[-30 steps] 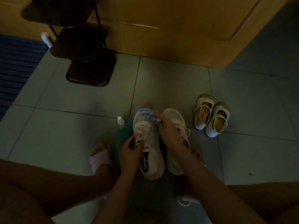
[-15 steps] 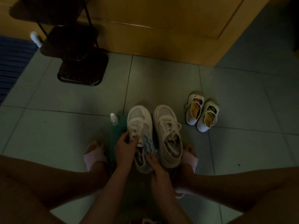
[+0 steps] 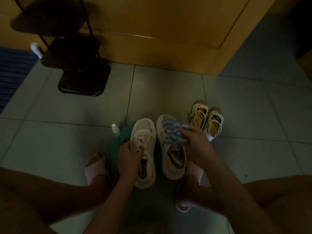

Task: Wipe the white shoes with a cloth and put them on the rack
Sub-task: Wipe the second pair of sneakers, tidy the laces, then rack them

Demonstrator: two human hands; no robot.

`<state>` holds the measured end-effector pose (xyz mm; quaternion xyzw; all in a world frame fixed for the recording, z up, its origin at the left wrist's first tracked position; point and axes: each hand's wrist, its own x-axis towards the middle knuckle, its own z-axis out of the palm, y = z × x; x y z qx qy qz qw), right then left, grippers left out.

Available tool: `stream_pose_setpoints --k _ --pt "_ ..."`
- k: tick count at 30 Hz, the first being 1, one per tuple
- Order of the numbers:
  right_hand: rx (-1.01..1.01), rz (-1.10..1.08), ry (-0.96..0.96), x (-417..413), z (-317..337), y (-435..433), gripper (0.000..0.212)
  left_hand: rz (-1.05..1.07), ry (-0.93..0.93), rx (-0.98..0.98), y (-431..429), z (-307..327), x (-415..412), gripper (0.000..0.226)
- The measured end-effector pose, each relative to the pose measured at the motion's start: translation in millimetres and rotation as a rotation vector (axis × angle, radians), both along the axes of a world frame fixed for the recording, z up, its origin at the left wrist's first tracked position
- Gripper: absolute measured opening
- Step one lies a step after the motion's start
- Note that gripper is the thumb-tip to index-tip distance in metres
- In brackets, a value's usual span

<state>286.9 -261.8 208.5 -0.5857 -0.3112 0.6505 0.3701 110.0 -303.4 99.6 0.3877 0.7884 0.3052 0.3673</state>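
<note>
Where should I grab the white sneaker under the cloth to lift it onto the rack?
Probably at the heel collar of the white sneaker, reaching from above on your near side. Its opening faces up and the heel points toward you, while the cloth and right hand cover the toe. Your left hand grips the other sneaker.

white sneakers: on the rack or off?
Off. Both white sneakers sit on the floor: left hand grips one, right hand holds the cloth on the other. The rack stands apart, upper left.
</note>
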Motion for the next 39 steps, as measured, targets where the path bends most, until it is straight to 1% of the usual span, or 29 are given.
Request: stream_pose_setpoints --k 2,6,8,10,13,15,17,19,21,22,25,29,31,33,39 --pt "0.038 -0.02 -0.014 13 -5 34 0.026 -0.018 0.023 0.007 2 1 5 0.051" --pt "0.043 0.01 -0.178 35 -18 84 0.034 -0.033 0.049 -0.037 8 5 13 0.056" --pt "0.051 0.045 -0.21 42 -23 100 0.034 -0.065 0.091 -0.055 14 6 15 0.061" --pt "0.085 0.101 -0.26 45 -28 112 0.033 -0.092 0.129 0.002 22 10 18 0.063" --pt "0.158 0.206 -0.403 47 -39 134 0.03 -0.125 0.143 0.175 40 22 33 0.059" --pt "0.2 0.315 -0.485 43 -48 147 0.032 -0.187 0.152 0.204 54 31 51 0.056" --pt "0.217 0.417 -0.55 37 -60 156 0.033 -0.239 0.039 0.123 70 30 71 0.059" --pt "0.226 0.515 -0.571 31 -74 161 0.033 -0.259 -0.099 -0.017 83 24 86 0.074" --pt "0.239 0.58 -0.552 26 -90 163 0.034 -0.279 -0.111 -0.163 88 16 95 0.09" --pt "0.238 0.628 -0.551 24 -97 162 0.034 -0.291 -0.096 -0.202 88 13 98 0.091" --pt "0.227 0.802 -0.579 23 -118 159 0.035 -0.284 -0.042 -0.212 85 4 101 0.081" --pt "0.238 0.812 -0.551 26 -123 155 0.036 -0.296 0.014 -0.229 90 -16 101 0.087" --pt "0.299 0.829 -0.585 30 -124 152 0.036 -0.291 0.026 -0.209 90 -22 100 0.075" --pt "0.334 0.794 -0.587 35 -126 147 0.036 -0.266 0.005 -0.175 87 -24 98 0.065" --pt "0.299 0.561 -0.512 51 -137 111 0.04 -0.215 -0.005 -0.114 83 -29 95 0.048"
